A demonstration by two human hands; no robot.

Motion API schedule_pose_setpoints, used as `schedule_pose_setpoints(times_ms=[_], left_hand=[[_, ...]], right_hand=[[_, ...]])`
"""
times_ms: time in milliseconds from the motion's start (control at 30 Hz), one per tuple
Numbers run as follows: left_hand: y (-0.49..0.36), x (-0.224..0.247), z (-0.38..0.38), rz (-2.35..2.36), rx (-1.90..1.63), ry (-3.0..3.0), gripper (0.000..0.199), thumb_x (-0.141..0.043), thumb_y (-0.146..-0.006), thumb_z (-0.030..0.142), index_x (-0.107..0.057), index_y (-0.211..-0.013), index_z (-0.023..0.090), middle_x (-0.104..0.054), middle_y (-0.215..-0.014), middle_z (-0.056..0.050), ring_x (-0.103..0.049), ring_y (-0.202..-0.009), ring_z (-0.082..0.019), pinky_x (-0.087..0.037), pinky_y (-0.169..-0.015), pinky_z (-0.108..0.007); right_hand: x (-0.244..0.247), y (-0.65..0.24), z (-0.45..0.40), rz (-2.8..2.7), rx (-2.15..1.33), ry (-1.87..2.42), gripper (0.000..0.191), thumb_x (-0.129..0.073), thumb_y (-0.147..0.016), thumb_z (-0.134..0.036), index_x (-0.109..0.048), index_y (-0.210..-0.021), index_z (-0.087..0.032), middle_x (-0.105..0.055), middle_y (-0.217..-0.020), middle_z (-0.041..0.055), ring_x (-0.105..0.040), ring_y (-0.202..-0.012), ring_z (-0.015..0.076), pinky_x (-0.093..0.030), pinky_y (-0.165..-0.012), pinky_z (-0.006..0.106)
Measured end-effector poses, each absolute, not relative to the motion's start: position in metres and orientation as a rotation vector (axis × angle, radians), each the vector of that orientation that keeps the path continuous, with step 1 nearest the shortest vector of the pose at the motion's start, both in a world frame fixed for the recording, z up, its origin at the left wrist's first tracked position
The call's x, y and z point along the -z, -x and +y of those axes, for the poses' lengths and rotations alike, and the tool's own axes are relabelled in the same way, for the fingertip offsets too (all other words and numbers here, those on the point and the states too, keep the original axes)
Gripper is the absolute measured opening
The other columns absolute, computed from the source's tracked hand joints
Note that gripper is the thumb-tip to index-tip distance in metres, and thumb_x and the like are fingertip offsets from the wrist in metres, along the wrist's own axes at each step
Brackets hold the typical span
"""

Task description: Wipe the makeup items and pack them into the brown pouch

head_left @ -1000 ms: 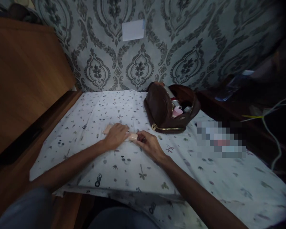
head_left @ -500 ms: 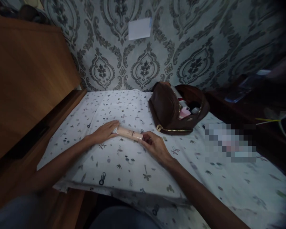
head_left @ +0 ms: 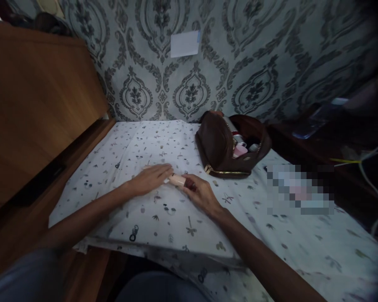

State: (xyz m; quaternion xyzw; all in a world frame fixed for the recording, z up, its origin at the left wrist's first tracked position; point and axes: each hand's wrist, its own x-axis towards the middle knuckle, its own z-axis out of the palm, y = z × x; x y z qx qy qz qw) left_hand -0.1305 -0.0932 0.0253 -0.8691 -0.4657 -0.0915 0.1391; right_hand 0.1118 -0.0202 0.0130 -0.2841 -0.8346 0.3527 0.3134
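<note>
A beige cosmetic tube [head_left: 177,180] with a dark reddish-brown end lies low over the patterned white cloth, pointing left to right. My right hand [head_left: 203,193] has its fingers closed around the dark end. My left hand [head_left: 151,179] lies over the tube's other half, fingers stretched out and slightly blurred, hiding that part. A small white bit shows beneath its fingertips; I cannot tell whether it belongs to the tube. Beyond my right hand stands an open brown cosmetic bag [head_left: 216,144], with a pink-capped item [head_left: 240,150] and a silver cylinder [head_left: 231,128] inside.
Patterned white cloth [head_left: 138,142] covers the surface. A wooden cabinet [head_left: 40,100] borders it on the left, and a wallpapered wall [head_left: 192,92] closes the back. To the right are a blurred-out patch [head_left: 299,188], a clear bottle [head_left: 318,119] and a pale cable [head_left: 370,188].
My left hand has slid right along the tube and now covers much of it. The right hand keeps hold of the dark end. The view has shifted slightly.
</note>
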Motion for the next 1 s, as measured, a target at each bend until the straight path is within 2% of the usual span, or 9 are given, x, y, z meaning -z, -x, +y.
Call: schedule_pose_setpoints(times_ms=[133, 233, 300, 400, 533, 700, 800, 900, 1000], left_hand=[[0.076, -0.035, -0.082, -1.197, 0.154, 2.523, 0.049, -0.037, -0.101, 0.029, -0.032, -0.146, 0.009, -0.049, -0.146, -0.021, -0.039, -0.141, -0.027, -0.028, -0.116, -0.043], [0.079, -0.042, -0.073, -1.263, 0.093, 2.531, 0.048, -0.045, -0.098, 0.025, -0.037, -0.142, 0.009, -0.06, -0.128, -0.019, -0.054, -0.121, -0.029, -0.038, -0.101, -0.041], [0.101, -0.047, -0.069, -1.377, 0.072, 2.531, 0.046, -0.052, -0.095, 0.032, -0.045, -0.135, 0.011, -0.062, -0.116, -0.017, -0.058, -0.106, -0.029, -0.041, -0.09, -0.039], [0.142, -0.052, -0.065, -1.581, 0.166, 2.517, 0.044, -0.057, -0.091, 0.047, -0.055, -0.121, 0.015, -0.061, -0.109, -0.016, -0.057, -0.101, -0.03, -0.042, -0.084, -0.037], [0.176, -0.058, -0.065, -1.858, 0.613, 2.564, 0.039, -0.069, -0.079, 0.053, -0.063, -0.101, 0.021, -0.063, -0.095, -0.008, -0.059, -0.087, -0.025, -0.043, -0.074, -0.029], [0.18, -0.066, -0.068, -2.098, 1.416, 2.54, 0.029, -0.082, -0.063, 0.043, -0.067, -0.076, 0.021, -0.06, -0.066, 0.003, -0.054, -0.058, -0.015, -0.035, -0.052, -0.022], [0.175, -0.07, -0.067, -2.215, 1.929, 2.235, 0.028, -0.08, -0.065, 0.04, -0.064, -0.075, 0.02, -0.056, -0.062, 0.003, -0.049, -0.055, -0.012, -0.035, -0.051, -0.021], [0.165, -0.074, -0.06, -2.171, 2.454, 1.597, 0.03, -0.078, -0.065, 0.041, -0.06, -0.076, 0.019, -0.05, -0.06, 0.006, -0.043, -0.053, -0.01, -0.033, -0.049, -0.02], [0.152, -0.076, -0.051, -2.035, 2.677, 1.24, 0.036, -0.07, -0.072, 0.052, -0.054, -0.081, 0.02, -0.049, -0.064, 0.006, -0.044, -0.057, -0.009, -0.035, -0.052, -0.019]], right_hand=[[-0.018, -0.112, -0.022, -2.16, -1.038, 0.74, 0.015, -0.059, -0.082, -0.032, -0.061, -0.087, -0.017, -0.063, -0.075, 0.0009, -0.056, -0.068, 0.0155, -0.045, -0.065, 0.028], [-0.02, -0.113, -0.021, -2.116, -1.126, 0.781, 0.025, -0.059, -0.084, -0.042, -0.059, -0.08, -0.018, -0.058, -0.068, -0.0007, -0.052, -0.063, 0.0141, -0.041, -0.059, 0.026], [-0.021, -0.113, -0.02, -2.094, -1.192, 0.793, 0.031, -0.058, -0.084, -0.048, -0.059, -0.078, -0.018, -0.054, -0.063, -0.0019, -0.049, -0.061, 0.0136, -0.038, -0.057, 0.026], [-0.023, -0.11, -0.018, -2.033, -1.295, 0.785, 0.035, -0.06, -0.083, -0.052, -0.059, -0.077, -0.018, -0.052, -0.058, -0.003, -0.048, -0.057, 0.0131, -0.038, -0.056, 0.026], [-0.023, -0.109, -0.016, -1.961, -1.371, 0.789, 0.04, -0.063, -0.081, -0.057, -0.058, -0.073, -0.018, -0.052, -0.056, -0.0034, -0.049, -0.055, 0.0124, -0.038, -0.054, 0.025], [-0.026, -0.113, -0.012, -1.781, -1.511, 0.869, 0.045, -0.065, -0.076, -0.063, -0.059, -0.072, -0.018, -0.054, -0.052, -0.0029, -0.042, -0.046, 0.0102, -0.029, -0.046, 0.025], [-0.029, -0.112, -0.015, -1.528, -1.72, 0.874, 0.048, -0.073, -0.067, -0.063, -0.061, -0.075, -0.018, -0.06, -0.055, -0.0003, -0.046, -0.045, 0.0106, -0.027, -0.044, 0.024], [-0.032, -0.103, -0.025, -1.337, -1.85, 0.819, 0.05, -0.081, -0.058, -0.058, -0.059, -0.079, -0.018, -0.065, -0.06, 0.0019, -0.056, -0.053, 0.0136, -0.026, -0.045, 0.022], [-0.037, -0.092, -0.039, -1.329, -1.92, 0.747, 0.051, -0.083, -0.057, -0.054, -0.055, -0.08, -0.019, -0.068, -0.065, 0.0028, -0.061, -0.059, 0.0153, -0.029, -0.047, 0.021]])
